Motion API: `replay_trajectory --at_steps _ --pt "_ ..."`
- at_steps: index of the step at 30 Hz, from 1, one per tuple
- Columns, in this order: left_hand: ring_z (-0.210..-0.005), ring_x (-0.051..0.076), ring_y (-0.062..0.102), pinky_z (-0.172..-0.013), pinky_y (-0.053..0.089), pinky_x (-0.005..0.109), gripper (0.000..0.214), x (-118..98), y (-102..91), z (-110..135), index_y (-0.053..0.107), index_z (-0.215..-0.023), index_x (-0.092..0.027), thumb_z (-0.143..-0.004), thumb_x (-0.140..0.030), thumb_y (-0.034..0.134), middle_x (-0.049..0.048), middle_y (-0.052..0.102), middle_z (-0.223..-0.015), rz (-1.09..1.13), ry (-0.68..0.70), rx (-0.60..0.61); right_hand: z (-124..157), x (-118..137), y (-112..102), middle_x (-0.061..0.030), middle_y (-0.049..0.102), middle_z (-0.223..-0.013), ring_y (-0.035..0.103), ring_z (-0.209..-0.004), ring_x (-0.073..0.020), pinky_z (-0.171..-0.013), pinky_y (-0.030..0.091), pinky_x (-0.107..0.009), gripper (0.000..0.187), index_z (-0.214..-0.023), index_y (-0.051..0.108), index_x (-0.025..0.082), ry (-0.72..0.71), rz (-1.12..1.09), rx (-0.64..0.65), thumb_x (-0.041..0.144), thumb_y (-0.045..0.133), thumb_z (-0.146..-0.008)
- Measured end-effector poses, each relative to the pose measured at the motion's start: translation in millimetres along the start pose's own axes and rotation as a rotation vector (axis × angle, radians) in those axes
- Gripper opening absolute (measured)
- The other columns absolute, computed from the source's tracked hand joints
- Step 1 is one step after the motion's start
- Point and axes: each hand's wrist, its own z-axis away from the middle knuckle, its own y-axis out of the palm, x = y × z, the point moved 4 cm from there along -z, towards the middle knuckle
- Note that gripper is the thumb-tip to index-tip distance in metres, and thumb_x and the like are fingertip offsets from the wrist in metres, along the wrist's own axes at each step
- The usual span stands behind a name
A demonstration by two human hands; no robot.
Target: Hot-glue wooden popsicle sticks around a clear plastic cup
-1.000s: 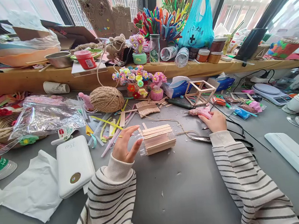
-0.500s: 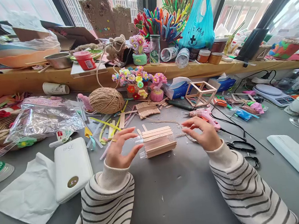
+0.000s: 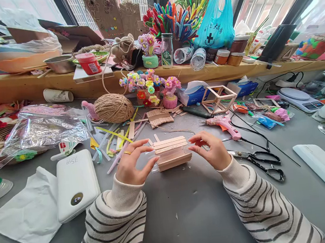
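Note:
A clear plastic bottle clad in wooden craft sticks [image 3: 171, 153] lies on its side on the grey table [image 3: 189, 207]. My left hand [image 3: 133, 163] curls round its left end, a ring on one finger. My right hand [image 3: 210, 150] grips its right end with thumb and fingers. Both arms wear striped sleeves. A pink hot glue gun [image 3: 223, 124] lies just beyond my right hand, its black cord trailing right.
Scissors [image 3: 259, 160] lie right of my right hand. A white power bank [image 3: 75, 183] and white paper [image 3: 29, 212] sit at left. A twine ball [image 3: 114, 107], loose sticks [image 3: 159, 118], a stick cube frame [image 3: 218, 99], paper flowers and a cluttered wooden shelf fill the back.
My right hand has left the glue gun, come left across the table and closed on the right end of the stick-covered bottle. My left hand has stayed on its left end.

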Motion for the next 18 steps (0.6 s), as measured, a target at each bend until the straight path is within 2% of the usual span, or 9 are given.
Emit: replay_trajectory --at_steps 8,18 --pt "-0.094 0.020 0.057 -0.084 0.046 0.037 0.014 -2.4 2.0 -0.5 0.057 -0.083 -0.018 -0.075 -0.029 0.057 0.0089 0.060 -0.102 0.004 -0.051 0.035 -0.3 -0.6 1.9 -0.0049 0.061 -0.079 0.058 -0.069 -0.0140 -0.063 0.052 -0.029 0.023 -0.084 0.060 0.018 0.064 -0.024 0.023 0.039 0.059 -0.074" --pt "-0.091 0.020 0.059 -0.080 0.047 0.035 0.014 -2.8 0.8 -6.8 0.058 -0.079 -0.017 -0.075 -0.031 0.056 0.0096 0.061 -0.100 -0.001 -0.022 0.107 -1.5 0.7 2.8 -0.0044 0.061 -0.078 0.057 -0.068 -0.0125 -0.062 0.052 -0.026 0.021 -0.082 0.060 0.018 0.089 -0.051 0.039 0.037 0.061 -0.073"
